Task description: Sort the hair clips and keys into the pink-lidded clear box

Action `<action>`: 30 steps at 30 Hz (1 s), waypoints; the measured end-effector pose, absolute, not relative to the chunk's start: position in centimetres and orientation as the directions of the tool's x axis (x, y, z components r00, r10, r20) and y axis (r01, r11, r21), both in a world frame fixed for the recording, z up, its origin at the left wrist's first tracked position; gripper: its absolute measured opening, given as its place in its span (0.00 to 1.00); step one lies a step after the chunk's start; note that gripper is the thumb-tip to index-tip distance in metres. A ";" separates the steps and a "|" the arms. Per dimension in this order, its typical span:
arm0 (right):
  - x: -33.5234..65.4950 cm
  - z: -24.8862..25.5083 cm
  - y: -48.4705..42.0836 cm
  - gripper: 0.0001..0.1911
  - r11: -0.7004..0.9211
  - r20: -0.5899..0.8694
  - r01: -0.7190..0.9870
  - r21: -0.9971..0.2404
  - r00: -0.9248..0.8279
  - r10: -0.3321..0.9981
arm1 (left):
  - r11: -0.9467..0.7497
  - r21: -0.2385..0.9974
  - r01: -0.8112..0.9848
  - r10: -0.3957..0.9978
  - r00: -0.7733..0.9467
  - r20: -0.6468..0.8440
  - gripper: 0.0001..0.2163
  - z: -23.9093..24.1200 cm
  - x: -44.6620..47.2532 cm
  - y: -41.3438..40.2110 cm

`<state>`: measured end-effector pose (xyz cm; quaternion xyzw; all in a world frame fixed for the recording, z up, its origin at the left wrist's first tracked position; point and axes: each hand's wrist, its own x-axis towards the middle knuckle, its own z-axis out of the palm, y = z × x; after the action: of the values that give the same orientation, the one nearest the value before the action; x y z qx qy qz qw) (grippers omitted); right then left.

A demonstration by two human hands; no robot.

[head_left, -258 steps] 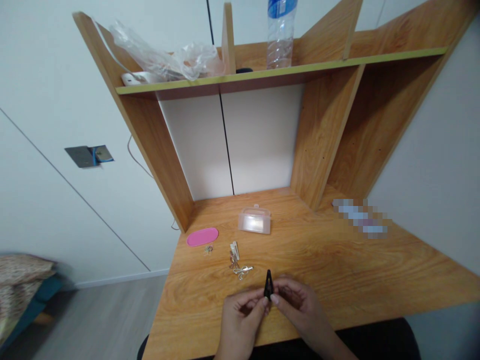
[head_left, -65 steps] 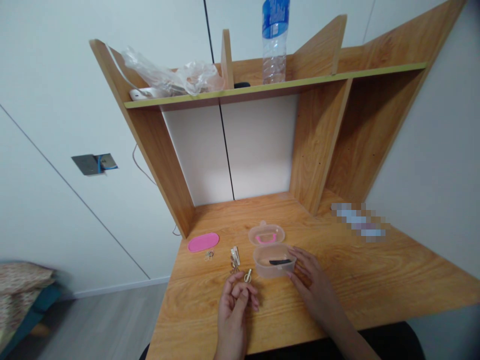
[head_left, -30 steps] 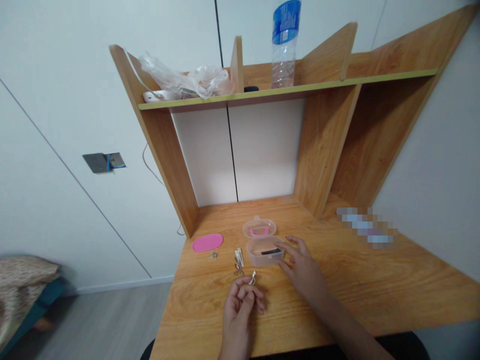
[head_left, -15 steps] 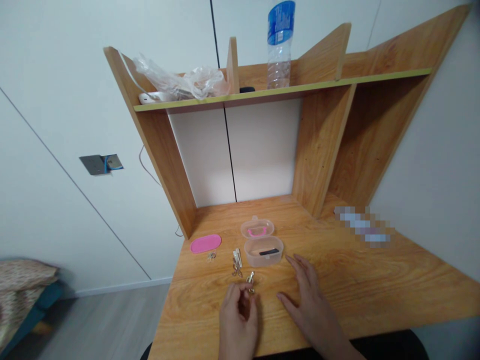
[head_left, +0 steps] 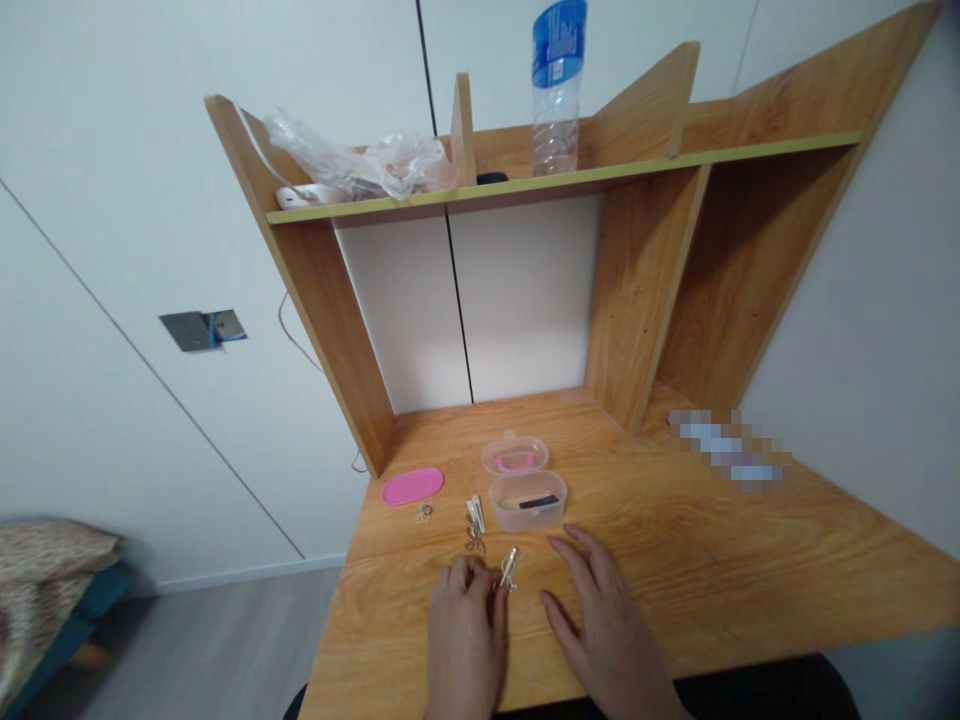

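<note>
My left hand (head_left: 466,630) rests low over the desk, fingers curled and thumb and forefinger closed at a small silvery clip-like piece (head_left: 509,566) with thin loops. To the right, my right hand (head_left: 609,630) hovers by the desk with fingers spread, holding nothing. Beyond the hands stands an open clear plastic box (head_left: 517,518), its lid with a pink handle (head_left: 515,462) folded back. Inside lies a slim black piece (head_left: 538,502). Left of the box are slim pale clips (head_left: 475,513) and brownish looped pieces (head_left: 475,541), too small to name exactly.
A pink oval tray or insert (head_left: 412,487) lies at the left, with small rings or loops (head_left: 424,513) before it. A blurred-out item (head_left: 726,446) sits at the right. The wooden shelf (head_left: 525,185) above carries a plastic bag (head_left: 405,165) and a water bottle (head_left: 556,110).
My left hand has turned more palm-down and shifted slightly left and up. The silvery piece has moved a little right and tilted. My right hand has come left and slightly nearer to it.
</note>
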<state>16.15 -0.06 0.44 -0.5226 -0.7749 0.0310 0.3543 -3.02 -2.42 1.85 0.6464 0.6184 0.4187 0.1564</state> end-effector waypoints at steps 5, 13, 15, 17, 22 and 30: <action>16.4 0.9 -0.2 0.22 0.521 0.487 0.764 -0.380 -0.313 0.815 | -0.257 0.741 0.621 0.937 -0.028 0.349 0.09 2.3 -3.1 -2.3; 16.3 2.3 -0.2 0.10 0.534 0.399 0.746 -0.399 -0.383 0.833 | -0.305 0.727 0.615 0.939 0.069 0.336 0.11 1.9 -3.2 -2.4; 16.2 2.6 -0.2 0.09 0.536 0.380 0.726 -0.430 -0.393 0.837 | -0.303 0.753 0.584 0.936 0.036 0.349 0.13 2.0 -3.2 -2.6; 16.2 2.7 -0.3 0.08 0.537 0.377 0.710 -0.455 -0.393 0.839 | -0.291 0.780 0.554 0.934 -0.012 0.357 0.14 2.2 -3.2 -2.8; 16.4 2.1 -0.6 0.08 0.576 0.455 0.681 -0.452 -0.379 0.806 | -0.301 0.788 0.538 0.933 -0.007 0.360 0.13 2.4 -3.1 -2.9; 16.4 1.6 -0.6 0.11 0.682 0.557 0.568 -0.460 -0.414 0.720 | -0.359 0.746 0.561 0.914 0.048 0.403 0.04 2.0 -3.2 -2.9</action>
<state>16.42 -0.63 1.62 -0.3859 -0.8347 0.1002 0.3798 -3.22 -2.91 1.97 0.6959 0.5299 0.4415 0.1997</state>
